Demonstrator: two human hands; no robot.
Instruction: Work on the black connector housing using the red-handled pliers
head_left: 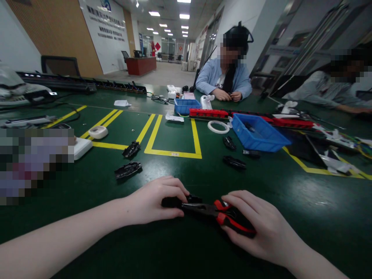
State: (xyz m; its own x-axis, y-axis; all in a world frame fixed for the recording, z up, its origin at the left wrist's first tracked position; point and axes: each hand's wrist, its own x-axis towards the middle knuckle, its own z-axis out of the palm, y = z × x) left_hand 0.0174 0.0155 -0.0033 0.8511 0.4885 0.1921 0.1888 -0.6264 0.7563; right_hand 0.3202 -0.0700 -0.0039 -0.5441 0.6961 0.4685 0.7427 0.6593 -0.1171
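Observation:
My right hand [258, 221] is closed around the red and black handles of needle-nose pliers [203, 209]. Their jaws point left and reach a small black plastic part [193, 199]. Fingers and thumb of my left hand [158, 199] pinch this part, and much of it is hidden by them. Whether the jaws grip the part or only touch it, I cannot tell. Beyond my left hand lie two black plastic pieces, a nearer shell [128, 169] and a farther shell [131, 149]. Past my right hand, more black pieces [234, 162] rest on the green table.
A blue bin [258, 133] with black parts inside stands at the right, beside a white tape roll [218, 127]. A smaller blue bin [187, 105] is farther back. Yellow tape [174, 154] marks the green tabletop. A person [223, 73] sits across; another sits at the right.

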